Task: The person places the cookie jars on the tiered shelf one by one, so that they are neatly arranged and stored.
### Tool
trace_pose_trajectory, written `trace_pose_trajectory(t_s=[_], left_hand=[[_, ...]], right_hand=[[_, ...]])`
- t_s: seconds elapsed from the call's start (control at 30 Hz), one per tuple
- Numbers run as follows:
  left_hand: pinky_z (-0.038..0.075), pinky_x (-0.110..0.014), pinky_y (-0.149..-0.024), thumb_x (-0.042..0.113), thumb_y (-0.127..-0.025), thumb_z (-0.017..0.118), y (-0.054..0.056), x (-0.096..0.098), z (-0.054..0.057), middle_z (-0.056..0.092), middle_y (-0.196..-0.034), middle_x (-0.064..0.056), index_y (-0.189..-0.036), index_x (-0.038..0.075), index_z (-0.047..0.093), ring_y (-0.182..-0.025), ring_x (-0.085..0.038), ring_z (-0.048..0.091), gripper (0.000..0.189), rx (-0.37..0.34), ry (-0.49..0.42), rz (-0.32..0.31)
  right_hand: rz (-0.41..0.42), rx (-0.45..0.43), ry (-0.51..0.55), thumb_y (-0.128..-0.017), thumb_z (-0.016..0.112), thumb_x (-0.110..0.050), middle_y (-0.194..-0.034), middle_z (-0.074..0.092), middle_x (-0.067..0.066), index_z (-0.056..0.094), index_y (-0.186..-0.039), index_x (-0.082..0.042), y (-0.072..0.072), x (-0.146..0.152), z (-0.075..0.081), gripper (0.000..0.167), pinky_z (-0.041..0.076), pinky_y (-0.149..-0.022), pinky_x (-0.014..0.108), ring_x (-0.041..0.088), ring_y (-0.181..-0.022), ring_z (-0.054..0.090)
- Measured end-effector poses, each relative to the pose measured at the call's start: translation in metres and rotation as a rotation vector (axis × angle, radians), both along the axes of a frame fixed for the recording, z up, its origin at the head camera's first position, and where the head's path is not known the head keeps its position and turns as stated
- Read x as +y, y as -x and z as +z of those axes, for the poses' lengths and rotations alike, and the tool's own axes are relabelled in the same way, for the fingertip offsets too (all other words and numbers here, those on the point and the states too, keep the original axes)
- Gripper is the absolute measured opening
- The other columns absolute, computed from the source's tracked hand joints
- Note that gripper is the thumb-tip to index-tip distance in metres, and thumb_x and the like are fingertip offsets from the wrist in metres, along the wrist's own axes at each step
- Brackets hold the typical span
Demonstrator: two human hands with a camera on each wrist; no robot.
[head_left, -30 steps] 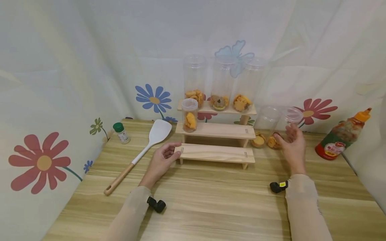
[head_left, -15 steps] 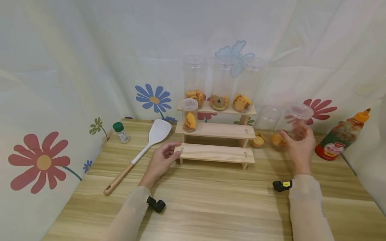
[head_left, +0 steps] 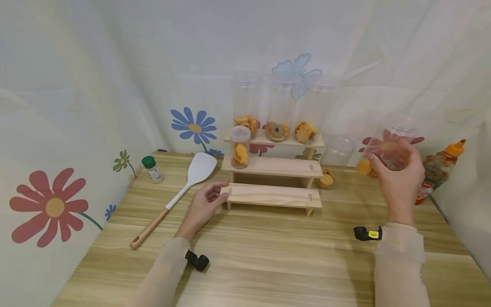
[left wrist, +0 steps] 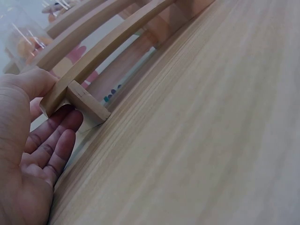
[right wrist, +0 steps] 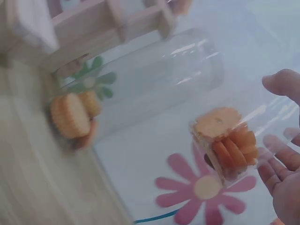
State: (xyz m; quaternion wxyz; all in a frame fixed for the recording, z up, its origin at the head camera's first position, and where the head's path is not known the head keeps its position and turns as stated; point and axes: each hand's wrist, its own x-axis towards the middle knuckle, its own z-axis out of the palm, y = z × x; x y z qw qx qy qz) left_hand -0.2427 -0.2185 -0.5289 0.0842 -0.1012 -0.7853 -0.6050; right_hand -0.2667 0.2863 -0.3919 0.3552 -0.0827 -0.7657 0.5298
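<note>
My right hand [head_left: 404,181] grips a clear lidded jar [head_left: 389,138] of round crackers, thumb on one side and fingers on the other. The jar tilts, its lid leaning right, lifted over the table's right side; the right wrist view shows the crackers gathered at its bottom. My left hand [head_left: 204,207] pinches the left end of the lowest board of a three-step wooden shelf [head_left: 272,194]; in the left wrist view the thumb lies on top, fingers underneath. A second clear jar [head_left: 338,153] with crackers stands just right of the shelf.
Three tall snack jars [head_left: 281,108] line the top step. A small jar [head_left: 240,147] stands on the middle step's left end. At left lie a white spatula [head_left: 201,166] and a green-capped shaker [head_left: 152,169]; a sauce bottle [head_left: 441,170] stands behind the right hand.
The right hand has lifted the cracker jar off the table and carried it right, away from the second jar, tilting it. My left hand stays at the shelf.
</note>
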Motion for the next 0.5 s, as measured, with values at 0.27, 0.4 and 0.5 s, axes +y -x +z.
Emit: trace_pose_trajectory(t_s=[0.27,0.4,0.5], left_hand=[[0.056,-0.022,-0.09,0.022,-0.107,0.08,-0.001,-0.001,0.0,0.074,-0.118,-0.011,-0.139,0.014,0.076,-0.104,-0.019,0.071,0.033,0.006,0.003,-0.001],[0.056,-0.022,-0.091,0.022,-0.106,0.08,-0.001,-0.001,0.0,0.074,-0.119,-0.01,-0.139,0.014,0.076,-0.105,-0.018,0.07,0.034,0.002,-0.002,-0.003],[0.056,-0.022,-0.092,0.022,-0.106,0.08,-0.001,-0.001,0.001,0.074,-0.119,-0.01,-0.139,0.014,0.076,-0.105,-0.019,0.07,0.034,0.004,-0.002,-0.003]], right_hand=[[0.03,-0.037,-0.039,-0.089,0.098,-0.025,-0.125,0.065,-0.017,0.066,-0.151,-0.025,-0.01,-0.009,0.018,0.07,0.049,-0.1,0.017,0.005,-0.112,0.062],[0.052,0.012,-0.064,-0.086,0.099,-0.022,-0.12,0.067,-0.012,0.069,-0.149,-0.022,-0.013,-0.017,0.024,0.07,0.048,-0.1,0.018,0.006,-0.113,0.063],[0.072,0.063,-0.093,-0.087,0.099,-0.02,-0.121,0.069,-0.011,0.069,-0.148,-0.021,-0.017,-0.026,0.029,0.068,0.047,-0.098,0.019,0.006,-0.114,0.062]])
